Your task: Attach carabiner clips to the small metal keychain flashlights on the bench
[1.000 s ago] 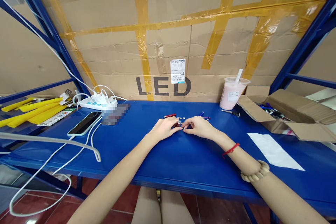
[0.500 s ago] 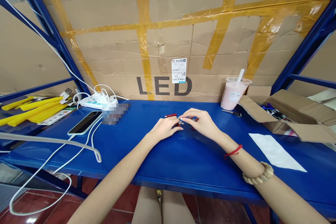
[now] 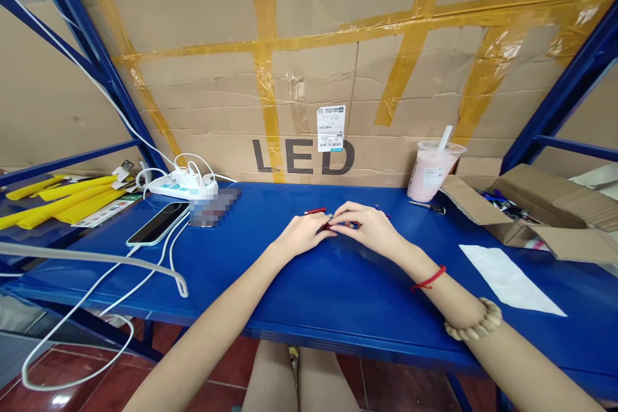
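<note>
The left hand (image 3: 302, 235) and right hand (image 3: 369, 226) curl their fingertips close about a small dark-red piece (image 3: 326, 227), at the left hand's three o'clock; whether either grips it cannot be told. A red stick (image 3: 315, 211) lies at the left hand's one o'clock, and farther out a pink drink (image 3: 425, 175) stands at two, an open box (image 3: 574, 242) at three, a phone (image 3: 158, 224) at nine.

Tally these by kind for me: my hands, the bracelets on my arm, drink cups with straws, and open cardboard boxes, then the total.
Hands: 2, left hand and right hand
Bracelets: 2, red cord and beaded bracelet
Drink cup with straw: 1
Open cardboard box: 1
Total: 6
</note>
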{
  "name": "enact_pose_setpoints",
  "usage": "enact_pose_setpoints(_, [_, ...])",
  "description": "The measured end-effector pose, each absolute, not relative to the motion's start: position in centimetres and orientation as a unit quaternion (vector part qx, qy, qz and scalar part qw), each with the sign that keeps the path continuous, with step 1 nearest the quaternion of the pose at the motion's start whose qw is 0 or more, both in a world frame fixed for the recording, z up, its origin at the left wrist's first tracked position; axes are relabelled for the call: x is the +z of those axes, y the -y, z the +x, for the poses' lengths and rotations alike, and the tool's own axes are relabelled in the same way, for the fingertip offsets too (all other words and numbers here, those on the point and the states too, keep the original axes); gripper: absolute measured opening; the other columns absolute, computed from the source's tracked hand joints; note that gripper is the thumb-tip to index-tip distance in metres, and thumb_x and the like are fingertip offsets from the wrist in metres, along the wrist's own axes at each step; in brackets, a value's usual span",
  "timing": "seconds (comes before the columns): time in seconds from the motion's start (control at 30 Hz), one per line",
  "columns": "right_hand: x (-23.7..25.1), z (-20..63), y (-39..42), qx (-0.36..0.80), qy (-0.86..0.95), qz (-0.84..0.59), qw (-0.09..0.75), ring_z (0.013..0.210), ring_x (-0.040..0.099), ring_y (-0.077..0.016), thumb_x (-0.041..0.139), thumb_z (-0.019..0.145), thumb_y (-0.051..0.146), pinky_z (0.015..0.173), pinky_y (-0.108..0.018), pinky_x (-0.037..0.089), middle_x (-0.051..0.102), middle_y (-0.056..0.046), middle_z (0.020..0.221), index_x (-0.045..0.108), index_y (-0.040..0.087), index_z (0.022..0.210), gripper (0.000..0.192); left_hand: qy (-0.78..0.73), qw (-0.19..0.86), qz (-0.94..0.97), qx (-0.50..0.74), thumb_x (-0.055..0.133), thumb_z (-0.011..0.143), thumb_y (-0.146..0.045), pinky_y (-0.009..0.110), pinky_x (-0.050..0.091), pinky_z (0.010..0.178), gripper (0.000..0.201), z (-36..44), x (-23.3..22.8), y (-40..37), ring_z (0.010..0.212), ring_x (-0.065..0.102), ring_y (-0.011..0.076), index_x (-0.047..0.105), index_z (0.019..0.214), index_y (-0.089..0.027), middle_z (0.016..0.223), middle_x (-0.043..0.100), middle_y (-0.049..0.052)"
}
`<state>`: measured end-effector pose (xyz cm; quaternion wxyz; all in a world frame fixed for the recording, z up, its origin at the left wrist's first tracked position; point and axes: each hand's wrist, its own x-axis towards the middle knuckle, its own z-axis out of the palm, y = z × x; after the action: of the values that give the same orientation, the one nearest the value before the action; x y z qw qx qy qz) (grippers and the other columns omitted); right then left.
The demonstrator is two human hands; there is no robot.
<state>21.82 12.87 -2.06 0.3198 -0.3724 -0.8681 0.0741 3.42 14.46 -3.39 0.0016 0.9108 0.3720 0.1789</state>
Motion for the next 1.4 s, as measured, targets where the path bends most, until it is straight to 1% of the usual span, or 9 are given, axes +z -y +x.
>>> enact_pose_setpoints(0.1, [-2.0,21.7,-12.8,0.091,0.854,-0.392,0.330,0.070,0.057,-0.0098,0.054,0.081,0.040,0.063,-0.021,0.045,0.060,-0.001,0.095,0.065,0.022,0.089,0.023,-0.377,0.002,0.909,0.176,0.044,0.089,-0.036,0.022,0.045,0.066,0.022,3.4,-3.4,-14.5,0.089,0.059,0.0175,0.056,0.097,-0.019,0.097,0.061,0.002])
enact_pose_setpoints(0.17, [-2.1,21.8,-12.9,0.106,0.833,-0.419,0.347,0.067,0.056,-0.0091,0.054,0.081,0.041,0.060,-0.020,0.045,0.061,-0.001,0.093,0.061,0.022,0.099,0.027,-0.382,0.001,0.907,0.177,0.045,0.089,-0.036,0.023,0.045,0.066,0.022,3.4,-3.4,-14.6,0.089,0.059,0.0182,0.055,0.097,-0.019,0.098,0.061,0.002])
enact_pose_setpoints(0.27, [-2.4,22.3,-13.4,0.070,0.827,-0.466,0.307,0.070,0.057,-0.0093,0.050,0.085,0.038,0.060,-0.020,0.045,0.060,-0.001,0.098,0.057,0.025,0.108,0.028,-0.389,-0.001,0.904,0.177,0.046,0.088,-0.038,0.023,0.045,0.064,0.023,3.3,-3.5,-14.7,0.087,0.059,0.0192,0.055,0.094,-0.018,0.096,0.062,0.002])
enact_pose_setpoints(0.4, [-3.2,22.9,-14.1,0.025,0.853,-0.469,0.228,0.082,0.057,-0.0131,0.052,0.084,0.029,0.071,-0.025,0.046,0.056,-0.002,0.103,0.065,0.024,0.096,0.019,-0.388,-0.001,0.905,0.175,0.045,0.088,-0.038,0.023,0.044,0.063,0.022,3.3,-3.5,-14.7,0.084,0.060,0.0186,0.054,0.091,-0.018,0.095,0.062,0.002])
enact_pose_setpoints(0.53, [-3.9,23.0,-14.5,0.011,0.868,-0.454,0.199,0.096,0.052,-0.0195,0.055,0.082,0.028,0.083,-0.033,0.043,0.055,-0.007,0.104,0.064,0.021,0.103,0.024,-0.385,-0.004,0.906,0.175,0.045,0.089,-0.037,0.023,0.044,0.063,0.021,3.3,-3.4,-14.7,0.086,0.059,0.0185,0.054,0.091,-0.018,0.095,0.062,0.002])
enact_pose_setpoints(0.73, [-4.2,23.0,-14.6,0.003,0.878,-0.440,0.187,0.099,0.049,-0.0214,0.054,0.083,0.032,0.085,-0.037,0.041,0.053,-0.007,0.107,0.068,0.022,0.094,0.020,-0.387,-0.003,0.905,0.174,0.044,0.089,-0.036,0.025,0.045,0.066,0.021,3.2,-3.6,-14.9,0.089,0.059,0.0196,0.054,0.092,-0.018,0.101,0.061,0.002])
enact_pose_setpoints(0.87, [-4.4,22.9,-14.8,0.011,0.883,-0.428,0.195,0.098,0.049,-0.0208,0.055,0.081,0.038,0.085,-0.036,0.042,0.053,-0.007,0.108,0.068,0.024,0.095,0.023,-0.389,-0.002,0.905,0.172,0.044,0.089,-0.035,0.024,0.045,0.065,0.019,3.2,-3.7,-14.9,0.089,0.059,0.0192,0.054,0.091,-0.018,0.099,0.062,0.001])
enact_pose_setpoints(1.07, [-4.3,22.6,-14.7,0.019,0.885,-0.419,0.205,0.097,0.050,-0.0206,0.060,0.079,0.030,0.084,-0.036,0.042,0.054,-0.005,0.105,0.069,0.025,0.084,0.012,-0.390,0.000,0.905,0.171,0.045,0.089,-0.032,0.023,0.045,0.065,0.017,3.3,-3.6,-14.8,0.087,0.059,0.0183,0.054,0.091,-0.018,0.096,0.062,0.001])
enact_pose_setpoints(1.4, [-4.3,22.6,-14.7,0.060,0.882,-0.412,0.221,0.093,0.052,-0.0193,0.062,0.076,0.032,0.084,-0.034,0.043,0.057,-0.005,0.098,0.067,0.020,0.079,0.013,-0.384,0.003,0.907,0.173,0.045,0.089,-0.033,0.023,0.045,0.066,0.018,3.2,-3.7,-14.9,0.087,0.059,0.0178,0.055,0.093,-0.018,0.099,0.061,0.002])
